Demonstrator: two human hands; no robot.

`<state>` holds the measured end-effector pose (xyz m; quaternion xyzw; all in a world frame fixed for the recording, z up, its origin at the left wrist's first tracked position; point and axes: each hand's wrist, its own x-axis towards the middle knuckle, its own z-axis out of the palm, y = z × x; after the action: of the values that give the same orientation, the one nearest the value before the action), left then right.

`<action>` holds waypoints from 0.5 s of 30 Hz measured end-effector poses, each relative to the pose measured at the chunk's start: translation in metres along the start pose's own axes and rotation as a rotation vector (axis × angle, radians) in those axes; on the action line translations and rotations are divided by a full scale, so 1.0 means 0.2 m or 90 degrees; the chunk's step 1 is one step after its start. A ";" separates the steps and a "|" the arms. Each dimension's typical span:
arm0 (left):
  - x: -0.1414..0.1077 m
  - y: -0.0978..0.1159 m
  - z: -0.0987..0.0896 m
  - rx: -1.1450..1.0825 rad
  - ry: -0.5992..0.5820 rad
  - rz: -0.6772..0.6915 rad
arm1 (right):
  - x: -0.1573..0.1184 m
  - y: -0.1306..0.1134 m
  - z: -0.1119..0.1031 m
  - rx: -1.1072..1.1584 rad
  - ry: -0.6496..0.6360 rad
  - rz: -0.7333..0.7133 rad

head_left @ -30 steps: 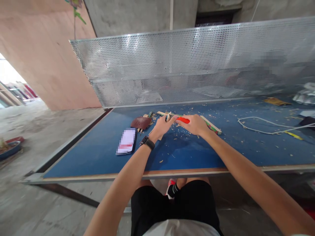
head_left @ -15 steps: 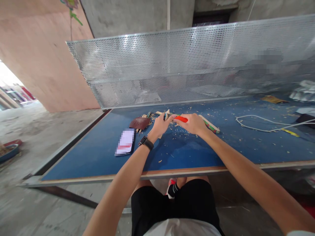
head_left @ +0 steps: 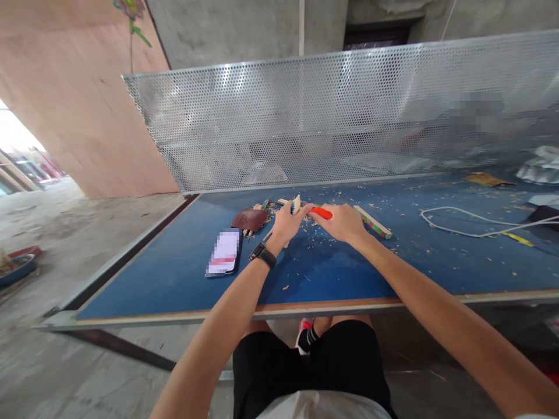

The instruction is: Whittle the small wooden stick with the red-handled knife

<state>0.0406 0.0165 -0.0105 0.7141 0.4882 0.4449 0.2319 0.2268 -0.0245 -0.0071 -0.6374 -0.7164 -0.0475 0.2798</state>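
Observation:
Over the middle of the blue table, my left hand (head_left: 287, 223) is closed round a small pale piece of wood (head_left: 296, 203), whose tip shows above the fingers. Close beside it on the right, my right hand (head_left: 343, 221) grips a knife with an orange handle (head_left: 322, 213); its blade I cannot make out. The left thumb reaches across to the front end of the handle. Wood shavings (head_left: 311, 223) lie scattered under and around both hands. Just right of my right hand rests a wooden strip with green and red sides (head_left: 373, 222).
Left of my hands lie a phone (head_left: 223, 253) and a dark red-brown sheet (head_left: 250, 219) over some thin sticks. A white cable (head_left: 463, 231) loops at the right, near a yellow strip (head_left: 518, 238). A perforated metal screen (head_left: 305, 122) stands along the table's back edge.
The camera view has shifted slightly. Both hands keep their grips, and the wood tip in my left hand stands slightly more upright.

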 end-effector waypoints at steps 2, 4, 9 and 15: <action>0.00 0.00 -0.01 -0.011 -0.007 0.005 | 0.00 0.01 0.00 0.016 -0.022 -0.001; 0.00 0.00 -0.02 -0.027 -0.012 -0.001 | 0.00 0.02 0.00 0.041 -0.023 0.001; -0.01 0.02 -0.05 -0.087 -0.084 -0.034 | 0.00 0.03 -0.02 0.102 -0.019 -0.012; -0.01 0.00 -0.05 -0.098 -0.148 -0.022 | 0.01 0.06 -0.02 0.142 -0.079 -0.061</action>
<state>0.0326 0.0135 -0.0059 0.7324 0.4346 0.3917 0.3484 0.2393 -0.0215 -0.0065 -0.5691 -0.7629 0.0586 0.3012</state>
